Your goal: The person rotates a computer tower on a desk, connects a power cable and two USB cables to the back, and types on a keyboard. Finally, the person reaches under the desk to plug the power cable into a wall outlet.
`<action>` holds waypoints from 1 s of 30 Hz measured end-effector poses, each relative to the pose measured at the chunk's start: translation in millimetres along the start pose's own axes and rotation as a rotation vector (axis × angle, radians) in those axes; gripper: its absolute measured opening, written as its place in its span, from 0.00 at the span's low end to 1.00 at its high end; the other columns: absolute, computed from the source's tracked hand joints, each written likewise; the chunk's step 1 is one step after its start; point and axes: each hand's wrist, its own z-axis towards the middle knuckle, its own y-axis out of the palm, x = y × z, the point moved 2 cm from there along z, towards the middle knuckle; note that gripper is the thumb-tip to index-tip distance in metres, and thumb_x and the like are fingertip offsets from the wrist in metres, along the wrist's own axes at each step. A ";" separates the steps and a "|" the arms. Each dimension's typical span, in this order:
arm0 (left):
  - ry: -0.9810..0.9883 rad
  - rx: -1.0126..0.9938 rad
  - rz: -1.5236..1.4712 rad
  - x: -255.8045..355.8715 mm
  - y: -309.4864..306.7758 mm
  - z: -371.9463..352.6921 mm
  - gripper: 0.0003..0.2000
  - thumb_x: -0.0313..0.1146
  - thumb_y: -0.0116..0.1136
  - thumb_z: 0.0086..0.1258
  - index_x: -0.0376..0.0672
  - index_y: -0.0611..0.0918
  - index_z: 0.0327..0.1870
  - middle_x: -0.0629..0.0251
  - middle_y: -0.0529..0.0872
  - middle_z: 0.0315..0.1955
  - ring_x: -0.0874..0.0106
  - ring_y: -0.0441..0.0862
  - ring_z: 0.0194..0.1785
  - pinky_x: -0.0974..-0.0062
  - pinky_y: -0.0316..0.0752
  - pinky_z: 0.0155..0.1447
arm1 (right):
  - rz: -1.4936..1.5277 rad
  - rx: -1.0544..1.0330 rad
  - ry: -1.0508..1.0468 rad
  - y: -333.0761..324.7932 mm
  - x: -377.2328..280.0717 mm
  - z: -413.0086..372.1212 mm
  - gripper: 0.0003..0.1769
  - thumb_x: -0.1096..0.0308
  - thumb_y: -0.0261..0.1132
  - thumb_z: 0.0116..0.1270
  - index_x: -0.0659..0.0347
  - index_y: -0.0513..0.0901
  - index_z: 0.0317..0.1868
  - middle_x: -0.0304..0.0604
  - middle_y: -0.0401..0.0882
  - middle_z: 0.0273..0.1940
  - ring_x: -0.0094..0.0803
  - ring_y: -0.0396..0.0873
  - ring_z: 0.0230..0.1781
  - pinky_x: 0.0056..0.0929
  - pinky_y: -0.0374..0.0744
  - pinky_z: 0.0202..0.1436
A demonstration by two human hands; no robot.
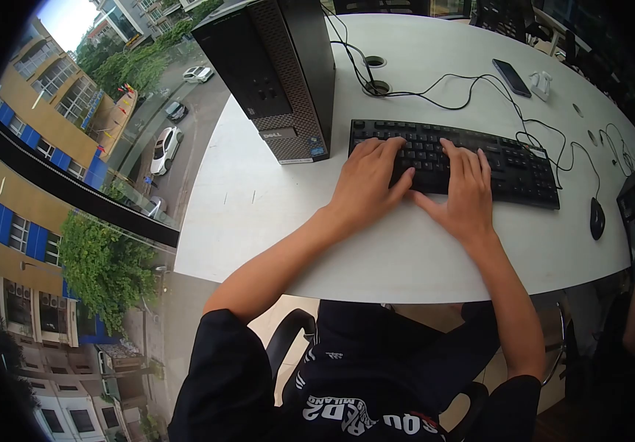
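Observation:
A black keyboard [509, 177] lies at a slight slant on the white table. My left hand [367, 177] rests over its left end, fingers stretched across the keys and thumb at the near edge. Over the middle keys is my right hand [463, 188], its fingers spread and its thumb pointing toward the left one. Neither hand grips anything. Parts of the keys are hidden under the fingers. To the right of the keyboard sits a black mouse [597, 219], apart from both hands.
A black Dell computer tower [288, 88] stands upright left of the keyboard. A dark phone [512, 78] and a small white object [541, 85] lie at the back right. Black cables [435, 96] cross the white table [258, 228]. A window on the left shows a street.

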 end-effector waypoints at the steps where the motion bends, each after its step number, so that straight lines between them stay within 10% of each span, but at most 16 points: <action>1: -0.002 -0.002 0.005 -0.2 -0.3 0.2 0.23 0.38 0.70 0.73 0.34 0.81 0.62 0.50 0.89 0.53 0.53 0.85 0.59 0.57 0.78 0.65 | -0.008 -0.004 -0.011 -0.2 -0.3 -0.2 0.54 0.41 0.84 0.54 0.63 0.74 0.73 0.51 0.80 0.62 0.44 0.75 0.70 0.59 0.60 0.85; 30: 0.042 -0.027 -0.024 -1.6 4.5 -2.1 0.22 0.36 0.69 0.73 0.36 0.80 0.64 0.52 0.85 0.55 0.52 0.79 0.63 0.56 0.71 0.72 | 0.006 -0.004 -0.049 -1.7 1.0 -1.5 0.44 0.45 0.84 0.55 0.62 0.81 0.67 0.51 0.77 0.66 0.46 0.72 0.72 0.60 0.59 0.84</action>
